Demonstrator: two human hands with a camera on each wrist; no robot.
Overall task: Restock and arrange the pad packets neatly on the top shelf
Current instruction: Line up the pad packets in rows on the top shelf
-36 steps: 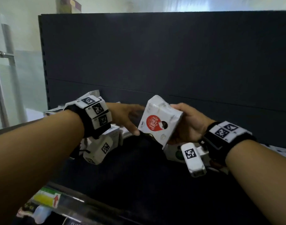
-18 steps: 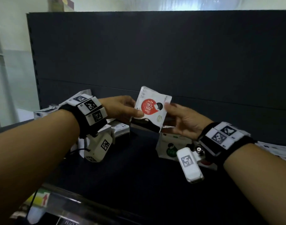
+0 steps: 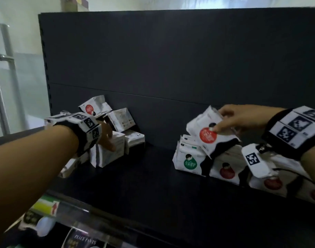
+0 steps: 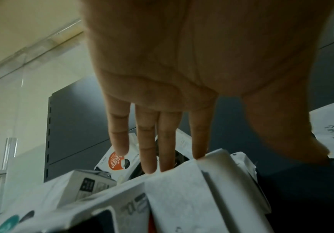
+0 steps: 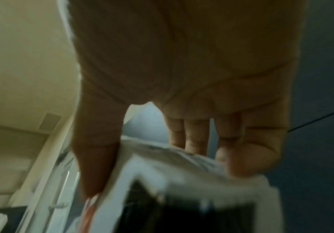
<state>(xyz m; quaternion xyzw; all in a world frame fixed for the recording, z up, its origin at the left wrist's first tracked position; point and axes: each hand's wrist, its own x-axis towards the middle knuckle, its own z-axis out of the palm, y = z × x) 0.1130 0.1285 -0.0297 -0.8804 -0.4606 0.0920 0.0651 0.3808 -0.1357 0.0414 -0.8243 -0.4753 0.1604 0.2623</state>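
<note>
On the dark top shelf (image 3: 135, 185) lie two groups of white pad packets. My right hand (image 3: 223, 120) pinches a red-circle packet (image 3: 205, 135) between thumb and fingers (image 5: 194, 138), tilted just above the right-hand row. That row includes a green-circle packet (image 3: 189, 161) and a red-circle one (image 3: 226, 170). My left hand (image 3: 108, 138) reaches onto the loose left pile. Its straight fingers (image 4: 162, 141) touch the top edge of a white packet (image 4: 182, 197) and hold nothing. The held packet (image 5: 162, 181) is blurred in the right wrist view.
A dark back panel (image 3: 171, 68) closes the shelf behind. Another red-circle packet (image 3: 92, 108) leans against it at the back of the left pile. Bare shelf lies between the groups. Other goods sit on a lower shelf (image 3: 45, 208). A metal pole (image 3: 10, 77) stands at far left.
Both hands met at the red-circle packet in the middle. They have parted: the right hand carried it right over the row, and the left hand went back to the left pile.
</note>
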